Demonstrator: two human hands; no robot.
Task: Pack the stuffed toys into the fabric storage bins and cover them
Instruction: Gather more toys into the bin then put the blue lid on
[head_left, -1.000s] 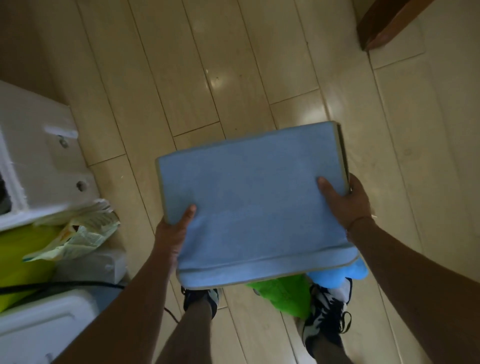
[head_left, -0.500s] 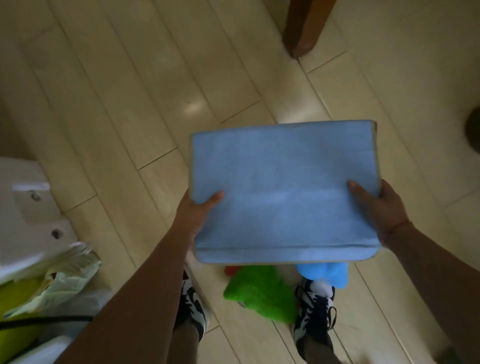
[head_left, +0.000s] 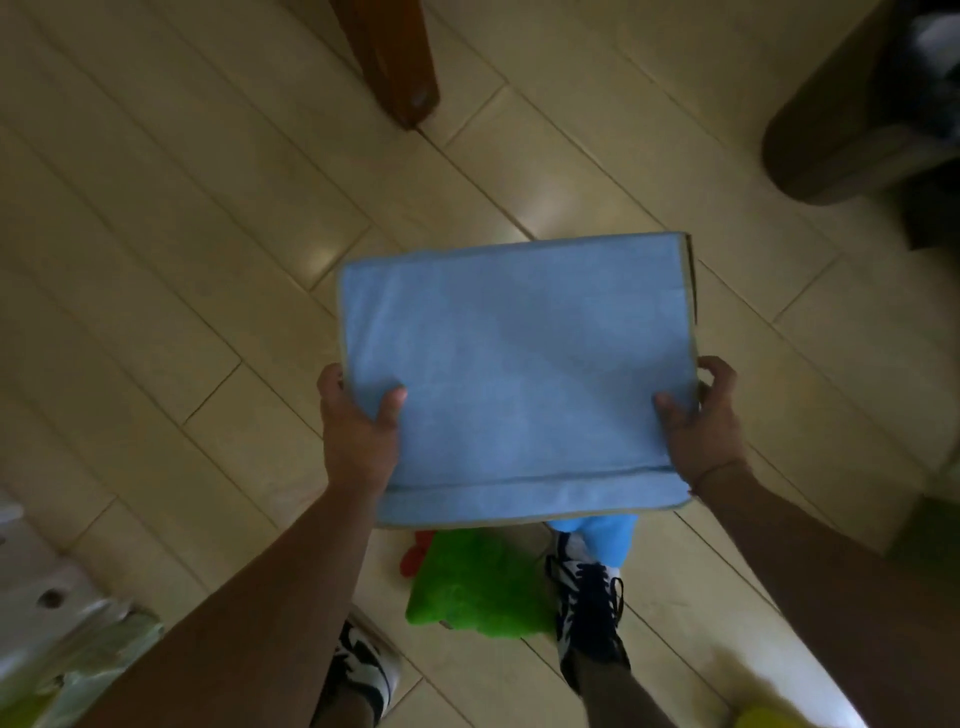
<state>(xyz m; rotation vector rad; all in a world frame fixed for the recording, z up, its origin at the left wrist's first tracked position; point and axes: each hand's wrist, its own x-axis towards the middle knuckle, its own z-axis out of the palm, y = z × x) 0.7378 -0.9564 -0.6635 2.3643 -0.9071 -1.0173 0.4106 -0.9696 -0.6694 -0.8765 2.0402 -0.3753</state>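
Down by the shoes, a green stuffed toy lies on the wooden floor, a blue stuffed toy just beside it and partly under the bin. Up a little — the left hand grips the blue fabric bin at its left edge, thumb on top; the right hand grips the right edge likewise. The bin is held above the floor, blue cover facing up. Beyond it stands a brown furniture leg.

A flat blue fabric bin cover with pale piping is held level above the floor. Below its near edge lie a green stuffed toy and a blue one.
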